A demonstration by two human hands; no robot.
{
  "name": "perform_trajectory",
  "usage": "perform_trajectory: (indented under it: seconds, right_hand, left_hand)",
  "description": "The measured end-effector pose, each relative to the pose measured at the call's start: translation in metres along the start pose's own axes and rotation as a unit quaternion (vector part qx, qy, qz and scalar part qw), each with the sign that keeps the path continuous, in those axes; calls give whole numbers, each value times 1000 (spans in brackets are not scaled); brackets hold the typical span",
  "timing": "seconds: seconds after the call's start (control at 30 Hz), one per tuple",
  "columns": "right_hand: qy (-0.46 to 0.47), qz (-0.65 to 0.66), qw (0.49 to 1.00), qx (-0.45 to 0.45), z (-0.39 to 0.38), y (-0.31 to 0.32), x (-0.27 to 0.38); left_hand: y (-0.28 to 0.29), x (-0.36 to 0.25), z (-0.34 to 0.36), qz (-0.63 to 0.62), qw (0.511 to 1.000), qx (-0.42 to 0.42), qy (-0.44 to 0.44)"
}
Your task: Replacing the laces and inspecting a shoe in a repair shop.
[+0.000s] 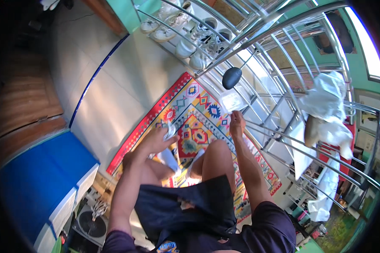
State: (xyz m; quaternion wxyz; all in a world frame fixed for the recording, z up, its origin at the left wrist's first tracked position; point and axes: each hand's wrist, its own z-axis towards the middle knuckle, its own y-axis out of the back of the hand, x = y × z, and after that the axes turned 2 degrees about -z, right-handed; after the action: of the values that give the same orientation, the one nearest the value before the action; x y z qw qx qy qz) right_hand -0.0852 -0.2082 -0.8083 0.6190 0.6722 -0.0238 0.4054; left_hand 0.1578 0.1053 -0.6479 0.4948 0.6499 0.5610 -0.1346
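Observation:
My left hand (158, 139) is closed on a small crumpled white item (170, 131) above the patterned rug. My right hand (236, 123) is closed at the lower edge of a white, shiny packet-like object (231, 100), beside the steel rack's rails. A black oval object (231, 78) hangs on the rack just above that packet. My bare knees (217, 154) are bent over the rug (185, 88), with a white-socked foot (169, 162) below my left hand.
Steel rack shelves (282, 139) fill the right side, with white bags (323, 95) on them and several pairs of shoes (169, 27) at the top. A blue drawer unit (46, 173) stands lower left, near a speaker or fan-like appliance (88, 223). A wooden panel (25, 97) is at far left.

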Motion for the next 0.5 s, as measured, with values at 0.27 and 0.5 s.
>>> perform_trajectory:
  seconds: [0.27,0.5]
  right_hand:
    - [76,81,973,201,-83,243,189]
    - [171,91,959,208,-120,426,356]
  left_hand:
    - [113,-231,-146,-137,976,-99,-137]
    - [296,-444,-309,43,971,29,-232]
